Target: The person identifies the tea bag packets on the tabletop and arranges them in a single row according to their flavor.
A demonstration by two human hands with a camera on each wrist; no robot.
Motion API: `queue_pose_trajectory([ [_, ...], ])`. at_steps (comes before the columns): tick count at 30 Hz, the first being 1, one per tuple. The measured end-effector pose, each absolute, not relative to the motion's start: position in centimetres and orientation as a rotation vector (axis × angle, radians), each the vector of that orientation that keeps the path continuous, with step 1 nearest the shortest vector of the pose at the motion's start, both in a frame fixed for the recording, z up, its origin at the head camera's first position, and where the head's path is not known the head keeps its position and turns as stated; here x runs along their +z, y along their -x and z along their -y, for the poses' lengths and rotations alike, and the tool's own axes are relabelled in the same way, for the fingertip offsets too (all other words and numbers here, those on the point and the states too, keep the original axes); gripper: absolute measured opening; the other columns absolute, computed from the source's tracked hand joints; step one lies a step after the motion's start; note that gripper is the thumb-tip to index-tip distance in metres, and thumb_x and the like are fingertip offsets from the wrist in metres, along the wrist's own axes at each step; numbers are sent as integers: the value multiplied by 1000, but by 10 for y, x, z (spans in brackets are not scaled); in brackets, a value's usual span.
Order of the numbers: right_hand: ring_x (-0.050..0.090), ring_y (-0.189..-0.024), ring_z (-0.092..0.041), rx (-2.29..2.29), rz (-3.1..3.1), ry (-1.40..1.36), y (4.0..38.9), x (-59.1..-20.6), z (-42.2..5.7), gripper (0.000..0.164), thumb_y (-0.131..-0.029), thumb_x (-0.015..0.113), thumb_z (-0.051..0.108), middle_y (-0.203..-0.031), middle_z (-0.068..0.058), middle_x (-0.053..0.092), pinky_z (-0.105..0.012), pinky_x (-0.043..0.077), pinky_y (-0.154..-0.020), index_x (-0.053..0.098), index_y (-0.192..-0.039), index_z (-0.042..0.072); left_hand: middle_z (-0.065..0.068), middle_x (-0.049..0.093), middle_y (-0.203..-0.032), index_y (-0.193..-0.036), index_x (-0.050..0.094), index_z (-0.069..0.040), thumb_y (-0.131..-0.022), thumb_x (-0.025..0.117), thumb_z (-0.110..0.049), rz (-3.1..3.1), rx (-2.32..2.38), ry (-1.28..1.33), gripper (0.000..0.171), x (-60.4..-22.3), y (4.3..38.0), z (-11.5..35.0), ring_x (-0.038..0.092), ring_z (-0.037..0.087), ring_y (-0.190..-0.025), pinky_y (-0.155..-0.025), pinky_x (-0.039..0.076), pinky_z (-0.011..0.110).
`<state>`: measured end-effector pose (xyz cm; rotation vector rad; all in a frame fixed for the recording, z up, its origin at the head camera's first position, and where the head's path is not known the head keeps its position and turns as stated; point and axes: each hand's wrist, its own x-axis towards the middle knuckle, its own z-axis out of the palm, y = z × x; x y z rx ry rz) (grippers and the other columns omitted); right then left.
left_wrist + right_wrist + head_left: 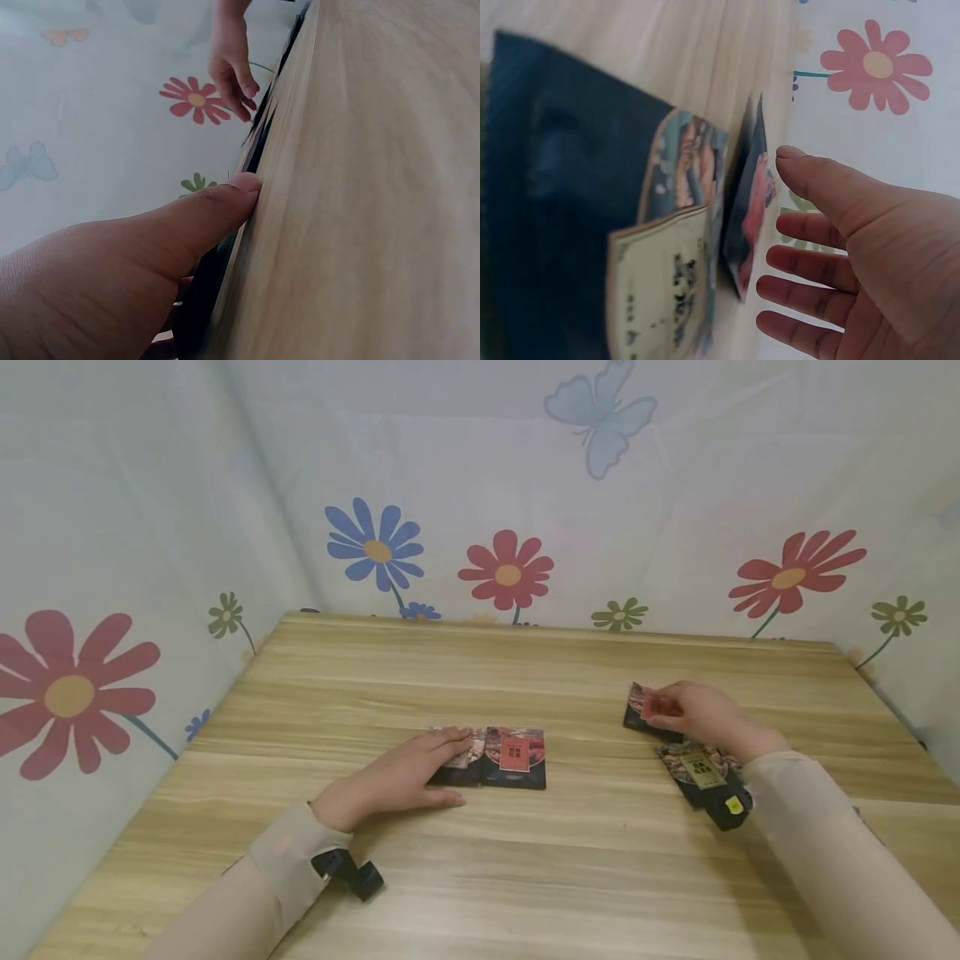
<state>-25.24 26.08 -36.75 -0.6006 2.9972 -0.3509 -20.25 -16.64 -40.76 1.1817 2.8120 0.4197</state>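
My left hand lies with extended fingers over a dark sachet with a printed picture, covering its left part; the thumb rests at the near edge. Beside that sachet, to the right, is a dark sachet with a red label. My right hand hovers over another red-labelled sachet at the right. In the right wrist view its fingers are loosely extended, apart from that sachet's face. Nearer the right wrist lies a sachet with a yellowish label, partly hidden by the wrist camera.
The sachets lie on a wood-grain table. A white curtain printed with flowers and a butterfly hangs behind the table and along its sides. Wrist cameras sit on both forearms.
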Motion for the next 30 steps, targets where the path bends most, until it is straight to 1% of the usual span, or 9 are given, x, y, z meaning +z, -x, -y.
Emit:
queue_pose_trajectory([
  [4, 47, -65, -14, -380, -2966, 569, 252, -371, -262, 26, -90, 67, 28, -76, -3, 59, -28, 37, -59, 65, -96, 3, 13, 37, -153, -147, 37, -6, -85, 67, -50, -2803, 424, -1177, 82, -408, 202, 166, 35, 33, -141, -118, 29, 48],
  [8, 46, -66, -13, -377, -2950, 554, 253, -375, -261, 29, -90, 67, 29, -75, -1, 59, -28, 37, -61, 64, -100, 2, 13, 35, -155, -148, 37, -7, -86, 66, -51, -2793, 421, -1166, 82, -408, 202, 166, 34, 33, -142, -119, 28, 49],
  [14, 49, -68, -16, -334, -2970, 555, 254, -377, -258, 38, -90, 67, 31, -80, -5, 62, -33, 41, -64, 63, -108, -2, 12, 35, -155, -148, 36, -8, -86, 66, -51, -2797, 407, -1179, 81, -408, 203, 167, 34, 33, -142, -119, 27, 49],
  [16, 52, -72, -18, -317, -2976, 547, 254, -377, -256, 46, -90, 66, 32, -86, -8, 65, -37, 44, -68, 62, -119, -4, 12, 35, -154, -148, 36, -7, -86, 66, -51, -2798, 406, -1183, 82, -408, 204, 167, 34, 33, -142, -119, 27, 49],
  [18, 55, -78, -21, -306, -2977, 534, 253, -377, -254, 56, -91, 65, 34, -97, -15, 67, -42, 48, -74, 56, -130, -4, 13, 35, -154, -148, 37, -7, -86, 66, -50, -2797, 406, -1178, 81, -408, 204, 167, 34, 33, -142, -119, 27, 49],
  [21, 58, -90, -26, -297, -2972, 518, 252, -376, -252, 66, -92, 64, 36, -116, -23, 64, -48, 49, -83, 44, -142, -1, 13, 35, -155, -148, 37, -7, -86, 65, -50, -2794, 404, -1168, 81, -408, 204, 166, 34, 33, -142, -119, 27, 49],
  [25, 59, -105, -36, -291, -2951, 512, 248, -374, -250, 68, -92, 63, 38, -126, -30, 57, -54, 48, -92, 40, -144, 0, 12, 35, -155, -148, 36, -8, -86, 66, -50, -2799, 409, -1170, 81, -408, 204, 166, 34, 32, -142, -119, 27, 48],
  [28, 58, -110, -40, -287, -2926, 509, 245, -372, -248, 70, -92, 63, 39, -128, -31, 55, -57, 47, -95, 38, -146, 1, 12, 35, -154, -149, 36, -8, -85, 67, -51, -2801, 417, -1171, 82, -408, 204, 166, 35, 32, -142, -119, 27, 48],
  [30, 58, -109, -38, -291, -2909, 500, 244, -371, -248, 71, -92, 63, 39, -128, -31, 55, -57, 47, -96, 37, -146, 2, 12, 35, -154, -149, 36, -8, -85, 67, -51, -2800, 417, -1169, 83, -407, 204, 166, 35, 32, -142, -119, 27, 48],
])
